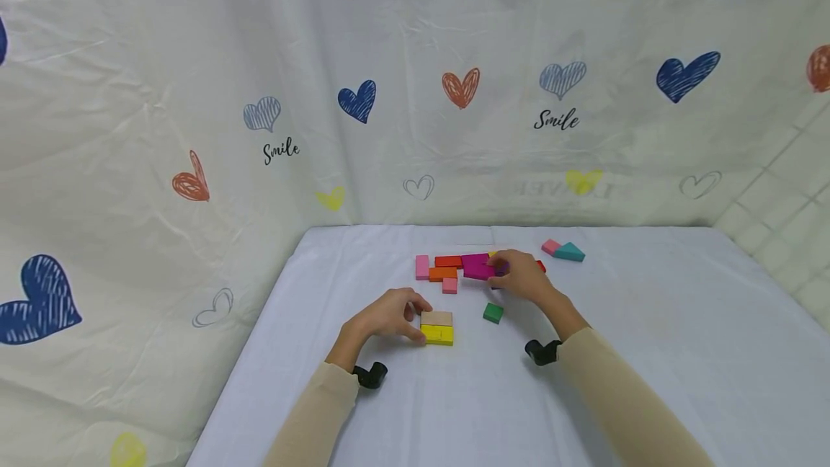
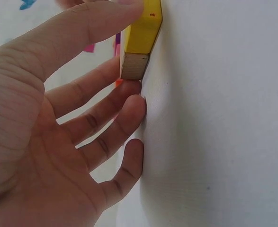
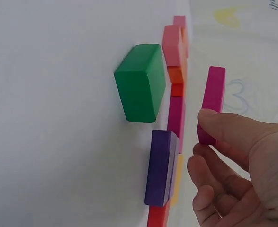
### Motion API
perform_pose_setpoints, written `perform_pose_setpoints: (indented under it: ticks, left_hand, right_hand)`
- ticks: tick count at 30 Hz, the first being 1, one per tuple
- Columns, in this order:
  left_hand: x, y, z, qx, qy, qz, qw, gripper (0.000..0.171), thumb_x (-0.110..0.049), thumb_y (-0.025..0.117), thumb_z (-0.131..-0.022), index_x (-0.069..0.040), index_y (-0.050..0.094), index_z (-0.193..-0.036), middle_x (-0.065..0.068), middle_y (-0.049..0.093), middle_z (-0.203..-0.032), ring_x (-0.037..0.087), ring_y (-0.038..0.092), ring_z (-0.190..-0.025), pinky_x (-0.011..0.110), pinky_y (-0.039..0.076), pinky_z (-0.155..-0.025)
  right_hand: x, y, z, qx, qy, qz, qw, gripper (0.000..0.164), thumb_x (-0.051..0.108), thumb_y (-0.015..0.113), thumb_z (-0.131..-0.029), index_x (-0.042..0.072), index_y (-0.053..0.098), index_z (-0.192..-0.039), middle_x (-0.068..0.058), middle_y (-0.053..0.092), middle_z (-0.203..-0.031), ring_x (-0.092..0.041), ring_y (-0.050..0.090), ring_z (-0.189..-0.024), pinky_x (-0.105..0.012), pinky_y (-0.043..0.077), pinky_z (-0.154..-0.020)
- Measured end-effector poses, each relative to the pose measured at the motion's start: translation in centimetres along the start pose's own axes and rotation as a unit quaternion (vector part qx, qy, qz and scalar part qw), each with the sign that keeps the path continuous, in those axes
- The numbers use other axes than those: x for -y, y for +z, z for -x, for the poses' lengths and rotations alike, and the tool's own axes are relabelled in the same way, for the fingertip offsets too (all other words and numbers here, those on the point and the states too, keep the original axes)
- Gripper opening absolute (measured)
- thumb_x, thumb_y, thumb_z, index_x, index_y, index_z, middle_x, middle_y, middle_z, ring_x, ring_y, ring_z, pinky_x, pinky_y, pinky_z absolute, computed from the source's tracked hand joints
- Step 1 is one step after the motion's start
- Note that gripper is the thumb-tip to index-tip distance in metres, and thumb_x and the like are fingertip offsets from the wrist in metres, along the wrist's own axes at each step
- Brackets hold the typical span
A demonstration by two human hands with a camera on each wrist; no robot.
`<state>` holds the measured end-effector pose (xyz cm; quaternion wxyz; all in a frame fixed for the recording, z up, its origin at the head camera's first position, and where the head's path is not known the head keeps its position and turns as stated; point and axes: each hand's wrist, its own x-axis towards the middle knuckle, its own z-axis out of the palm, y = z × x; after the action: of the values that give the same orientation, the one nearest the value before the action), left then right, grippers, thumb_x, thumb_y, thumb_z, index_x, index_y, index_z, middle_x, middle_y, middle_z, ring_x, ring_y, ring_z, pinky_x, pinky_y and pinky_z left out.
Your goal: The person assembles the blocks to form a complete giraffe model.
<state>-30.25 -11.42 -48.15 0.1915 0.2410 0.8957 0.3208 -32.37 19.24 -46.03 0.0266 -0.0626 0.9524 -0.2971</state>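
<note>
My left hand (image 1: 395,314) has its thumb on a yellow block (image 1: 438,336) and its index finger at a plain wooden block (image 1: 436,318); the two lie side by side on the table, held between thumb and finger. The other left fingertips rest on the cloth. Farther forward, my right hand (image 1: 521,276) pinches a magenta block (image 3: 215,90) between thumb and fingers, raised off the table. Below it in the right wrist view lie a second magenta block (image 3: 175,116) and a dark purple block (image 3: 160,168). A green block (image 1: 493,313) stands nearer me.
Left of my right hand lie a pink block (image 1: 422,267), a red block (image 1: 448,261), an orange block (image 1: 443,274) and a salmon block (image 1: 449,285), close together. A teal triangular block (image 1: 570,252) touches another pink block (image 1: 550,246) at the back right. White cloth (image 1: 480,409) covers the table.
</note>
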Motion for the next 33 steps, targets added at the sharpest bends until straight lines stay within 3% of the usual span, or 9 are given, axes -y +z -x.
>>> perform_pose_setpoints:
  ticks: [10, 18, 25, 33]
  left_hand:
    - [0.1, 0.0, 0.0, 0.002, -0.003, -0.002, 1.0, 0.047, -0.028, 0.09, -0.078, -0.025, 0.072, -0.122, -0.004, 0.064, -0.104, 0.017, 0.057, -0.093, 0.027, 0.051, -0.075]
    - [0.0, 0.1, 0.0, -0.002, -0.003, -0.001, 1.0, 0.047, -0.027, 0.091, -0.078, -0.024, 0.072, -0.121, -0.004, 0.064, -0.103, 0.017, 0.057, -0.092, 0.026, 0.051, -0.073]
    - [0.0, 0.1, 0.1, -0.004, -0.002, -0.002, 1.0, 0.047, -0.027, 0.091, -0.078, -0.024, 0.072, -0.121, -0.004, 0.064, -0.102, 0.017, 0.057, -0.092, 0.026, 0.052, -0.073]
    - [-0.1, 0.1, 0.1, -0.006, -0.006, -0.002, 1.0, 0.047, -0.026, 0.09, -0.078, -0.023, 0.072, -0.122, -0.005, 0.063, -0.101, 0.016, 0.057, -0.091, 0.025, 0.053, -0.072]
  right_hand:
    - [-1.1, -0.3, 3.2, -0.006, -0.028, -0.036, 0.999, 0.04, 0.022, 0.081, -0.088, 0.009, 0.068, -0.124, -0.009, 0.071, -0.111, -0.022, 0.064, -0.097, -0.033, 0.059, -0.08]
    - [-1.2, -0.2, 6.0, 0.031, -0.051, -0.049, 0.997, 0.039, 0.025, 0.084, -0.086, 0.013, 0.07, -0.121, 0.0, 0.07, -0.1, -0.017, 0.061, -0.089, -0.026, 0.054, -0.068]
    - [-1.0, 0.2, 7.6, 0.067, -0.071, -0.054, 0.994, 0.038, 0.024, 0.085, -0.084, 0.014, 0.071, -0.118, 0.003, 0.068, -0.098, -0.016, 0.06, -0.088, -0.024, 0.053, -0.065]
    - [-0.7, 1.0, 8.1, 0.087, -0.083, -0.043, 0.992, 0.031, 0.02, 0.085, -0.084, 0.015, 0.072, -0.112, 0.004, 0.063, -0.087, -0.015, 0.057, -0.081, -0.022, 0.05, -0.065]
